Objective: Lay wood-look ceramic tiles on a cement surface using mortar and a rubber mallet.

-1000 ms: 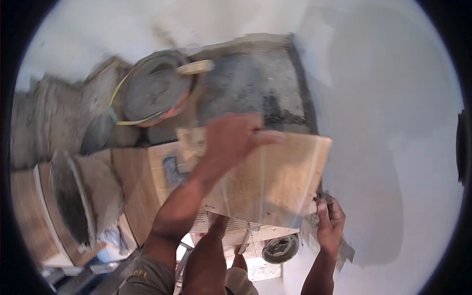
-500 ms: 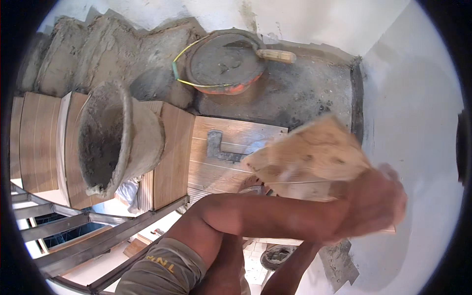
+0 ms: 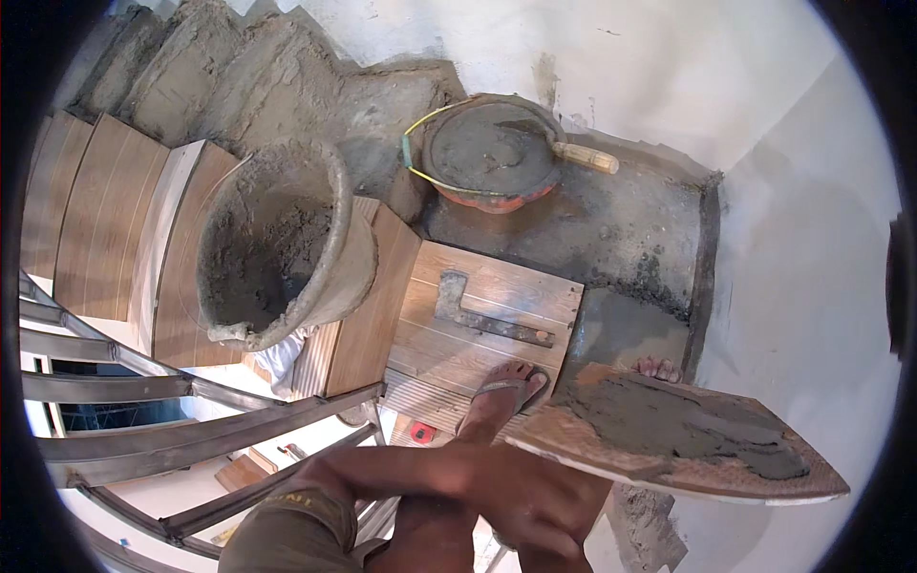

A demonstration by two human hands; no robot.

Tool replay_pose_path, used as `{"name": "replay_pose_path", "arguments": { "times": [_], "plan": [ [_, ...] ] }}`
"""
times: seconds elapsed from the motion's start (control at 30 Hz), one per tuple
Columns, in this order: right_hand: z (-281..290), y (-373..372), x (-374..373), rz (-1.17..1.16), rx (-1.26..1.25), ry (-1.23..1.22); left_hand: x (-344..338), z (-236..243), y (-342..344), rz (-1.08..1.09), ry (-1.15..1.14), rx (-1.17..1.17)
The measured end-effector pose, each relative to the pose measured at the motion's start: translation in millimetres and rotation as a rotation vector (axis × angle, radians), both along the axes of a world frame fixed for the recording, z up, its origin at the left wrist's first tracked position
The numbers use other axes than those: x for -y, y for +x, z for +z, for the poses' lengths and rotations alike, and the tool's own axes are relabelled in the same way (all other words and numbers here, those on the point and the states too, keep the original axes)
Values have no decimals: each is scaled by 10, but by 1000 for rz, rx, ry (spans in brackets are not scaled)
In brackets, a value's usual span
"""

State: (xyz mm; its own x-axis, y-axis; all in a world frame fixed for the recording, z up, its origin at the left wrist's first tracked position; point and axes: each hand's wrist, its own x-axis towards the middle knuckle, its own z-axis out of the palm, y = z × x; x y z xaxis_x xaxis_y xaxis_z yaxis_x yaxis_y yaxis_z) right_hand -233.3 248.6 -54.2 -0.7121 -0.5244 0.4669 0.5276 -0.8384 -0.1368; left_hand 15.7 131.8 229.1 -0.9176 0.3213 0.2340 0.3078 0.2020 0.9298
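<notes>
"What's the setting?"
"Pale walls point(image 3: 802, 258) beyond and right of the tile point(image 3: 564, 430), with wood-look stairs point(image 3: 105, 220) well to its left."
"And between?"
"Left of the tile, a tub point(image 3: 349, 253); beyond it, an orange-rimmed pan point(image 3: 487, 203)."
"The hands?"
"The left hand point(image 3: 544, 482) is at the tile's near left edge, fingers hidden; I can't tell their grip. Nor the right hand's, lost behind it."
"Smaller things?"
"Mortar point(image 3: 669, 415) on the tile's upper face, an L-shaped tool point(image 3: 497, 325) left of it, and digits point(image 3: 659, 369) at its far edge, fingers or toes unclear."
</notes>
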Motion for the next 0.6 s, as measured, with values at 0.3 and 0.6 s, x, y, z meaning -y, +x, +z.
{"name": "replay_pose_path", "arguments": {
  "times": [0.3, 0.6],
  "plan": [
    [-576, 580, -179, 214, 114, -19, 506, -521, 239, 931, -280, -258],
    [941, 1721, -33, -391, 1162, 1285, 401, -1252, -328, 1169, -234, -158]
  ]
}}
